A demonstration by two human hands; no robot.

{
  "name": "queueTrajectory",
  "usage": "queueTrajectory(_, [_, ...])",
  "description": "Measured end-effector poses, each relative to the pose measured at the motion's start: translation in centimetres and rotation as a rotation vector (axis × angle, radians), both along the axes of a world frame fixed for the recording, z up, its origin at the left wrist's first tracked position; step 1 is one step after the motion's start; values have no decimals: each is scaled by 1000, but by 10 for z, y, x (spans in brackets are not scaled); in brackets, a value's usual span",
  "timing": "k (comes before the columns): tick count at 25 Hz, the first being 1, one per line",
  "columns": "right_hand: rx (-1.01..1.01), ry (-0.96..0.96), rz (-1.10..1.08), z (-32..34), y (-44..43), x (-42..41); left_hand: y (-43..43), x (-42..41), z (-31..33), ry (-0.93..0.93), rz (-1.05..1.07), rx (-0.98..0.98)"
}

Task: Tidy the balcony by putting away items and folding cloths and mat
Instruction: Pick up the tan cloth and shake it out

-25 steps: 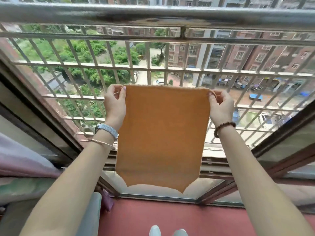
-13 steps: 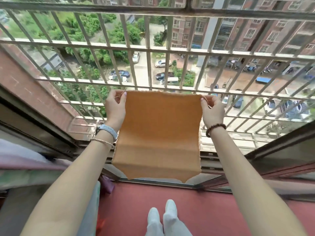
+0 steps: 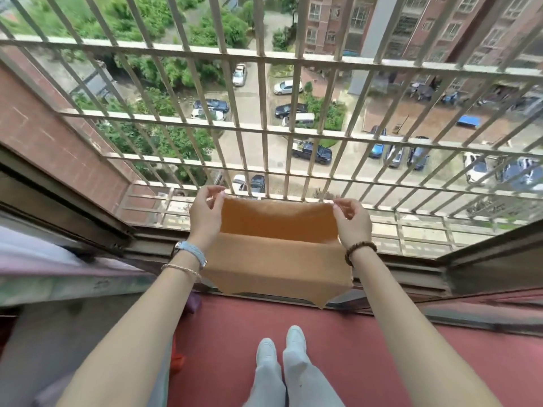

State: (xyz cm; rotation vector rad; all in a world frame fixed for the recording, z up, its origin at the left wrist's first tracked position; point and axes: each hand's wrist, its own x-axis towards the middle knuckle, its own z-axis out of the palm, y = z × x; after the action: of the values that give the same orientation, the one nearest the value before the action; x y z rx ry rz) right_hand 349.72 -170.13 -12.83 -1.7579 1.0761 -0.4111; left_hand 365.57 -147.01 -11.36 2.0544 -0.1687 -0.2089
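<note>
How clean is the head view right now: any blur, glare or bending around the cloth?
Head view: soft, even daylight, no glare or hard shadows; the orange cloth is sharp, its upper panel darker than the lower flap. Head view: wide-angle bending fans the railing bars outward. Head view: the lower left edge, around the pale fabric, is smeared and soft.
</note>
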Motion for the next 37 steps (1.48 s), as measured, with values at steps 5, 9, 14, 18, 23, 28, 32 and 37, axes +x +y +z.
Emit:
queueTrajectory(5, [45, -25, 3, -3, 19, -13, 17, -11, -5, 34, -34, -40])
queueTrajectory(9, [57, -55, 7, 2, 38, -28, 33, -24, -6, 44, -61, -81])
queueTrajectory(14, [84, -167, 4, 12, 67, -44, 57, -47, 6, 9, -18, -208])
queueTrajectory(18, [102, -288, 7, 27, 82, -54, 82, -58, 18, 34, 52, -321])
queueTrajectory(23, [176, -375, 65, 45, 105, -75, 117, -92, 27, 78, 73, -437])
queueTrajectory(28, [263, -402, 149, 59, 137, -131, 155, -151, 28, 148, 140, -572])
queueTrajectory(32, [287, -436, 194, 67, 159, -185, 182, -217, 36, 161, 180, -704])
queueTrajectory(37, [307, -432, 224, 75, 191, -228, 222, -286, 42, 127, 241, -741])
